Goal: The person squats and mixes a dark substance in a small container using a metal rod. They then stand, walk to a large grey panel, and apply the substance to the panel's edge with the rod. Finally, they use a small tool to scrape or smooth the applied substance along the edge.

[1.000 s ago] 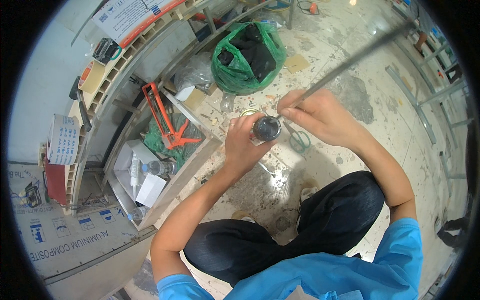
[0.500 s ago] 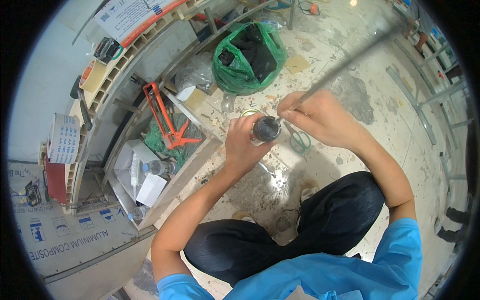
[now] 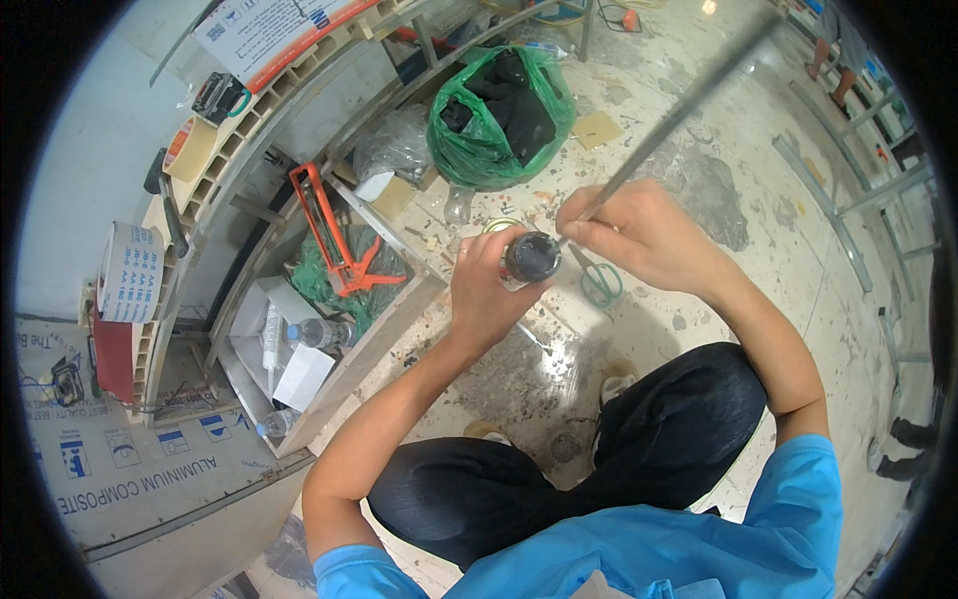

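My left hand [image 3: 479, 285] is wrapped round a small can [image 3: 533, 257] with a dark round top; whether that is a lid or dark contents I cannot tell. In my right hand [image 3: 647, 238], thumb and fingers pinch a long, thin grey bar [image 3: 689, 105] near its lower end. The bar slants up to the far right, and its lower end is beside the can's rim; contact is not clear. On the floor under my right hand lie scissors [image 3: 602, 286] with green handles. A gold-coloured ring [image 3: 502, 226] shows behind the can.
A green plastic bag [image 3: 469, 150] with dark stuff inside stands ahead. To the left, an orange caulking gun [image 3: 334, 240] and bottles [image 3: 321, 331] lie in a framed box [image 3: 374, 344]. Tape rolls [image 3: 132, 272] sit on a panel edge. Metal frames [image 3: 823, 215] lie at right.
The bar has tipped steeper, its far end swinging left. Both hands hold nearly the same place and keep their grips.
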Tool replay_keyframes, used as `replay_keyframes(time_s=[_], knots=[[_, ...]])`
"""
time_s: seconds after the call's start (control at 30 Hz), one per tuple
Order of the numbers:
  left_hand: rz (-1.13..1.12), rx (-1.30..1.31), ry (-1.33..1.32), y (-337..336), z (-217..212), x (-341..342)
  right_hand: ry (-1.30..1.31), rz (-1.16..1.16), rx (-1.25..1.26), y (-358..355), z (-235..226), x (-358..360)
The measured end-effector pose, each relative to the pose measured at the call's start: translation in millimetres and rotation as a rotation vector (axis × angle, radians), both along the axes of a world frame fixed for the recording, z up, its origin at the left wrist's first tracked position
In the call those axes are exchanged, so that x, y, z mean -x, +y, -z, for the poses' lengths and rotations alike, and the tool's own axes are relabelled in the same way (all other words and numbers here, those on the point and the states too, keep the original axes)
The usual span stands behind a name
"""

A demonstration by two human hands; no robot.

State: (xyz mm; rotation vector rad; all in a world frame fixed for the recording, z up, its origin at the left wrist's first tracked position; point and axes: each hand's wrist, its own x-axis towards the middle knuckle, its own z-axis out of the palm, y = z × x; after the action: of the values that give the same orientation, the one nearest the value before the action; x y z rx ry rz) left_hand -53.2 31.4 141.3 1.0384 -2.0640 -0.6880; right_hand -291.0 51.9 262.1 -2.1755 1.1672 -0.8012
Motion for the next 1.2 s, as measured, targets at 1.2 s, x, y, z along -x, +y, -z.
replay_keyframes(time_s=[1.2], knots=[[-0.046, -0.026, 0.058, 0.2, 2.8, -1.2, -0.042, -0.045, 0.127, 1.8, -1.7, -4.5]])
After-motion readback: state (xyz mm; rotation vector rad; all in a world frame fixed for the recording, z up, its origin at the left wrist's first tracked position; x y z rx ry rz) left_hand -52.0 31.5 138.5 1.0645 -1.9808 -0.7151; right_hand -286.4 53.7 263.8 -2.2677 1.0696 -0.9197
